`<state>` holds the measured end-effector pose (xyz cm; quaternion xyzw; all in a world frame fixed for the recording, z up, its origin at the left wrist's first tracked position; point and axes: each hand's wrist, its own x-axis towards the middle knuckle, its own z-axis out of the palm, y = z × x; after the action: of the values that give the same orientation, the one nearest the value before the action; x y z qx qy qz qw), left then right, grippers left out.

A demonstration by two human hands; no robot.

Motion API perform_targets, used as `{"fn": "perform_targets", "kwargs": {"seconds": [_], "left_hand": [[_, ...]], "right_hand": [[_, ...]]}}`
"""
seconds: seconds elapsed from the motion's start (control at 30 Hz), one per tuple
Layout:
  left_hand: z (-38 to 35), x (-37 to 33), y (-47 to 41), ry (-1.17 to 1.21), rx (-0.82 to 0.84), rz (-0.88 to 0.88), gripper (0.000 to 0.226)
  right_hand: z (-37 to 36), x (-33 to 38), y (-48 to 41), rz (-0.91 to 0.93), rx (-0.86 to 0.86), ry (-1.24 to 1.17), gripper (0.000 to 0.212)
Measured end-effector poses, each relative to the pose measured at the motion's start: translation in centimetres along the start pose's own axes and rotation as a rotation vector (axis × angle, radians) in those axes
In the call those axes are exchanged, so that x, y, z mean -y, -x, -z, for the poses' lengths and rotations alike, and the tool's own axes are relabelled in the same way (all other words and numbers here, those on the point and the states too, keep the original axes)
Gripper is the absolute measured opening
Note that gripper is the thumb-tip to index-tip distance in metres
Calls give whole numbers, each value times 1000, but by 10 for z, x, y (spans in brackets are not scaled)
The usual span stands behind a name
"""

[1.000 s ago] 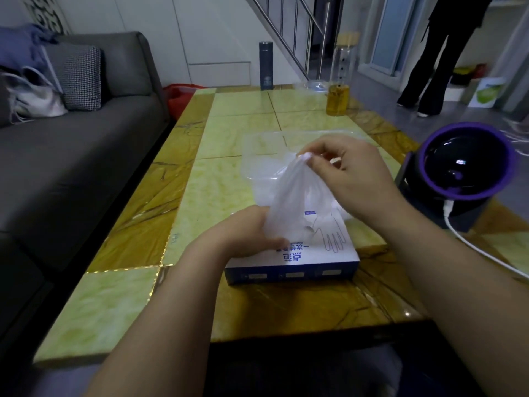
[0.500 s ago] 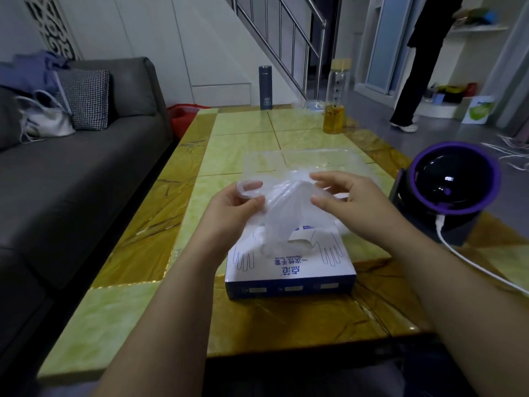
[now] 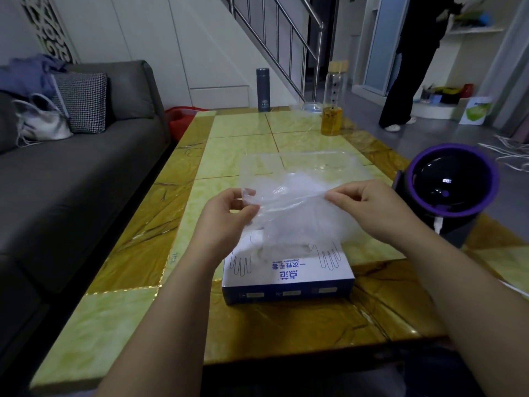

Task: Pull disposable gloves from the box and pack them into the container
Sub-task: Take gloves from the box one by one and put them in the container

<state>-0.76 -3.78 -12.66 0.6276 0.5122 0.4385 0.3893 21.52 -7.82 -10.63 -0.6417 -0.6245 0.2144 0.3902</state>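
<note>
Right now your left hand (image 3: 229, 213) and right hand (image 3: 369, 207) pinch the glove (image 3: 297, 207) stretched crosswise, left to right, above the box (image 3: 289, 273) near the counter's (image 3: 120, 319) front edge.

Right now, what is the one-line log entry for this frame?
left hand: pinches glove | right hand: pinches glove | glove: stretched above box | container: beyond box

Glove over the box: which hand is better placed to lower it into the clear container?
Probably right. Both pinch the glove, but the right hand holds its grip nearer the middle of the container; the left hand is by its left edge.
</note>
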Motion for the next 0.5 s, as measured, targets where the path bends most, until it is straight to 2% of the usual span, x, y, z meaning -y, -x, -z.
{"fn": "perform_targets", "kwargs": {"seconds": [0.1,0.27,0.5], "left_hand": [[-1,3,-2,-79,-99,-15,16],[2,6,-4,-119,-219,-7,17],[5,10,-5,-218,-294,-9,23]], "right_hand": [[-1,-1,0,27,-57,28,23],[3,1,0,73,-296,-41,16],[19,-2,-5,-123,-581,-481,17]]}}
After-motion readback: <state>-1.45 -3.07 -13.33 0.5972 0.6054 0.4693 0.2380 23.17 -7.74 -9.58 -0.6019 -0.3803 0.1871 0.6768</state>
